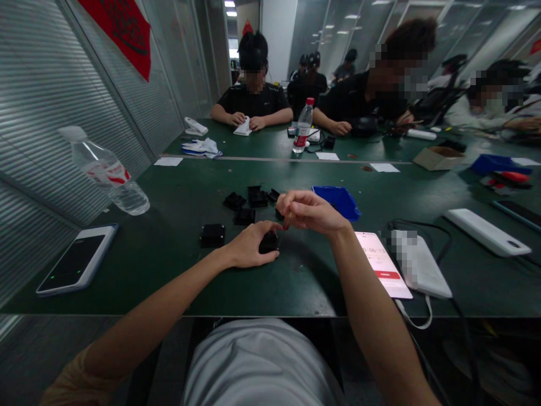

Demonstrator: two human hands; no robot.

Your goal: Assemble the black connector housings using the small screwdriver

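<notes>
In the head view, the black box is on the near middle of the green worktop, partly covered by the left hand. The grip of this hand is closed around it, with the thumb on the near side and the fingers on the far side. The right hand is just beside, on the right; its grip is pressed together, but whether it pinches something small, I cannot tell.

The box seems to be of stiff plastic, so I judge it light, a little slippery and not very fragile; opposite side walls should be the good place to hold.

A similar black block, rectangular and dark, lies to the left. Farther away are black parts with angular, open shapes. The blue tray, farther right, has sloping walls, smooth like plastic.
</notes>
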